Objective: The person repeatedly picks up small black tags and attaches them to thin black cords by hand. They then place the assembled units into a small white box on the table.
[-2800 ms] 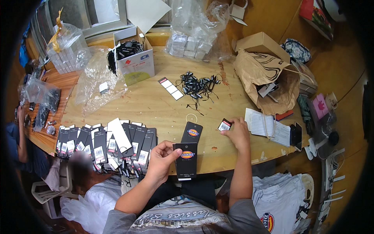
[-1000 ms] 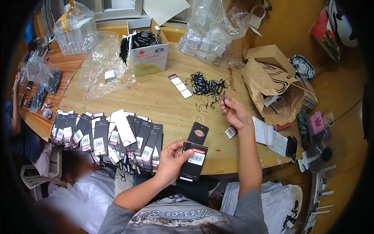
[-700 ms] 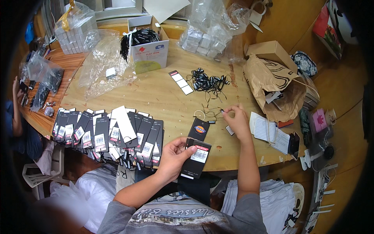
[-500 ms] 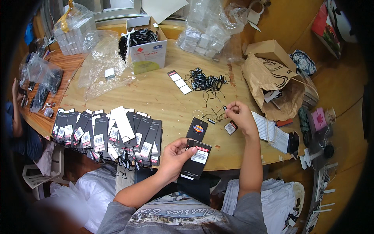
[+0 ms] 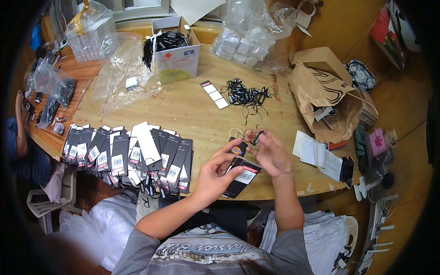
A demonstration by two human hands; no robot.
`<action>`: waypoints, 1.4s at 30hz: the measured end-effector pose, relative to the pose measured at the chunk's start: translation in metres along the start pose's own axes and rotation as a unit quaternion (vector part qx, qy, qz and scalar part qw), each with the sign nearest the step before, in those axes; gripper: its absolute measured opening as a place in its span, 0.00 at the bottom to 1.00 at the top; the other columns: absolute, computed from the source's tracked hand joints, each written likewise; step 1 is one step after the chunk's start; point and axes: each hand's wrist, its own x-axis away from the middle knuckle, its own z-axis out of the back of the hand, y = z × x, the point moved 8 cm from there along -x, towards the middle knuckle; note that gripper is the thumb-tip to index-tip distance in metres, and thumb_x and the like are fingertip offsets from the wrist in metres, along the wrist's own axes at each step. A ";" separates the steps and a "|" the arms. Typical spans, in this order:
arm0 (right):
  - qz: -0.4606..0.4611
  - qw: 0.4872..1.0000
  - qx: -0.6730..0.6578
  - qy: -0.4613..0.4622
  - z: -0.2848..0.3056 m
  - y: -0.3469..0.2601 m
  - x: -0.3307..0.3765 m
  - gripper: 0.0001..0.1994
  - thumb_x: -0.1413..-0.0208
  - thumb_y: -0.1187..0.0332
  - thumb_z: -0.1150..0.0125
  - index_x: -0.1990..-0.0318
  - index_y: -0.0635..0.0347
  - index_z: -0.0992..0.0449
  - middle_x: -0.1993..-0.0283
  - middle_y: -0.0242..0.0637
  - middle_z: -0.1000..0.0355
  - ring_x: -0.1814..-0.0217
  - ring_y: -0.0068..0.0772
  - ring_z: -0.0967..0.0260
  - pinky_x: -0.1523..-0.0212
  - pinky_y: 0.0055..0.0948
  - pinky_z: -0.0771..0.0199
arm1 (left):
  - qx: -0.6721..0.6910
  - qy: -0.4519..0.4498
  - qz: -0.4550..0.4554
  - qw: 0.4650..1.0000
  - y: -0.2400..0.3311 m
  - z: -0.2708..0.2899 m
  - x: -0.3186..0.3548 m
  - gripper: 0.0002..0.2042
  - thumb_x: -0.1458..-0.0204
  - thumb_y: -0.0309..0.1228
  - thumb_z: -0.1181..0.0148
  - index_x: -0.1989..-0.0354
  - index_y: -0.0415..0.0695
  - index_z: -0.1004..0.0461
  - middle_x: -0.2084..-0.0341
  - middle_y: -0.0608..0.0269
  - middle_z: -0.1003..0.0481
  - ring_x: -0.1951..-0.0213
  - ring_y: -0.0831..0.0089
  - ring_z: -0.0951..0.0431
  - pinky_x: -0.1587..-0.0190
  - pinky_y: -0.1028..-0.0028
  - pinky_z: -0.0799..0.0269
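My left hand (image 5: 214,178) is closed on a black hang tag (image 5: 237,184) that carries a white barcode sticker and a red strip. Just beyond its fingers lies another black tag (image 5: 238,150) with an oval logo and a pale loop at its top. Close above it, my right hand (image 5: 275,155) pinches a black tag string (image 5: 258,137) between thumb and fingers; part of the string is hidden by the fingers. To the left, rows of black hang tags (image 5: 120,153) overlap along the table's front edge, with a white card (image 5: 145,143) on top.
A tangle of black strings (image 5: 245,95) lies beside a striped tag card (image 5: 214,95). Behind stand a carton (image 5: 178,64) full of strings and bagged white boxes (image 5: 238,48). A paper bag (image 5: 321,103) and lined paper (image 5: 316,156) are on the right; another person's arm (image 5: 19,123) shows far left.
My right hand has moved left with the string, up to the tags by my left hand. The black tag in my left hand has been raised and tilted.
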 end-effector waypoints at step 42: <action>0.207 0.964 -0.162 0.046 0.060 -0.032 0.026 0.05 0.53 0.72 0.49 0.66 0.57 0.32 0.71 0.32 0.33 0.65 0.29 0.35 0.60 0.29 0.34 | 0.002 0.043 0.165 0.985 -0.003 0.038 0.037 0.05 0.62 0.16 0.44 0.74 0.34 0.30 0.73 0.58 0.30 0.73 0.77 0.29 0.68 0.80 0.31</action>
